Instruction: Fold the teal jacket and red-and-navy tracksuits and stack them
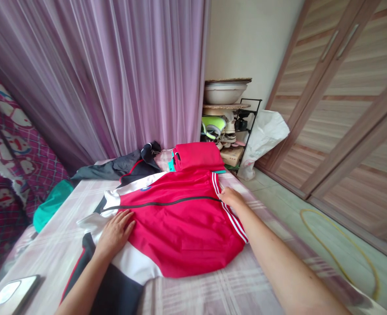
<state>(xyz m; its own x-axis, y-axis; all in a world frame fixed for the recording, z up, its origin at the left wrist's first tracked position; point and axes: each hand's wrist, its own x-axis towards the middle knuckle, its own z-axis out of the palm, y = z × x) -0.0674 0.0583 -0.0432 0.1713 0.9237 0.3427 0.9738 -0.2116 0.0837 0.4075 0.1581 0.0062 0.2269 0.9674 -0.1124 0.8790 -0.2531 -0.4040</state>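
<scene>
The left hand (115, 234) lay flat on a red, white and black track jacket (177, 232), its grip open with the fingers spread. The right hand (232, 197) reached the far end of the jacket's dark zip (160, 203), beside its white stripes; the grip looked loosely curled, but whether it pinched the cloth could not be made out. The jacket lay spread on a bed with a pale pink plaid sheet (196, 295), its zip running crosswise to the view. Its black lower part was partly hidden by the left forearm and ran towards the frame's bottom edge. A flat phone (14, 292) lay at the near left corner, glare covering its screen. Farther off, a folded red garment with teal trim (196, 156) touched the jacket, beside a crumpled black jacket (121, 166). Behind hung a lilac curtain (108, 74).
</scene>
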